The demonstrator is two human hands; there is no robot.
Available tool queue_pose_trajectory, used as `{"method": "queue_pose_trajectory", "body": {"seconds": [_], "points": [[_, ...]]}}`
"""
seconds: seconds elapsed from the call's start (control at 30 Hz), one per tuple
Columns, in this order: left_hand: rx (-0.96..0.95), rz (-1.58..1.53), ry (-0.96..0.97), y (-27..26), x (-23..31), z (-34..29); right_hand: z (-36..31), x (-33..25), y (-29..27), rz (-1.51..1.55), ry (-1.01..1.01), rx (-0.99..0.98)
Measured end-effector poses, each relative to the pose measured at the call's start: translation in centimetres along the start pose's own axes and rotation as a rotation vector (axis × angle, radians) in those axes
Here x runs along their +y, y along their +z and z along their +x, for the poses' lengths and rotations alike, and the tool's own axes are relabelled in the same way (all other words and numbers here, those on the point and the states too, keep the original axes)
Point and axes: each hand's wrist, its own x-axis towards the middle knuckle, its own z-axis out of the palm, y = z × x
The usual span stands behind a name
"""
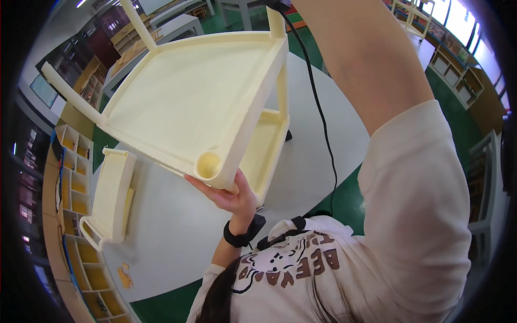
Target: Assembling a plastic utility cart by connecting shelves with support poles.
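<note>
A cream plastic trolley (183, 91) stands partly assembled on the round white table, its upper tray tilted in view. Posts rise from three of the tray's corners, while the near corner has a bare round socket (208, 164). My left hand (234, 196) grips that corner from below, thumb on one side and fingers on the other. Under it shows the lower tray (261, 153), with small dark pieces at its base. My right arm reaches up past the top edge, and its hand is out of view. Left of the trolley lies a separate cream tray with a curved handle (113, 194).
The white table (172, 253) carries small tan pieces (125, 275) near its left edge. A black cable (323, 118) hangs down beside my right arm. Low cubby shelves (78, 177) line the left side, and a chair (484, 188) stands at the right.
</note>
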Motion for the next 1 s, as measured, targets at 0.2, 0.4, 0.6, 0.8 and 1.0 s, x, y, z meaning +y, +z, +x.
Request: {"method": "queue_pose_trajectory", "body": {"seconds": [0.2,0.4,0.6,0.8,1.0], "points": [[-0.023,-0.078,-0.06,-0.9,0.2,0.0,0.0,0.5,-0.8,0.241,0.047,-0.163],[-0.022,-0.208,-0.218,-3.9,-1.9,-1.0,-1.8,0.2,-7.4,0.475,0.17,-0.645],[-0.015,-0.261,-0.152,-5.9,-1.6,0.3,0.9,1.3,-10.1,0.692,0.16,-0.947],[0.065,-0.214,-0.106,-8.5,-4.0,2.3,0.7,1.4,-5.1,1.314,0.035,-1.465],[0.12,-0.265,-0.106,-9.5,-3.2,2.7,-0.1,0.5,-5.2,1.797,0.228,-1.809]]}}
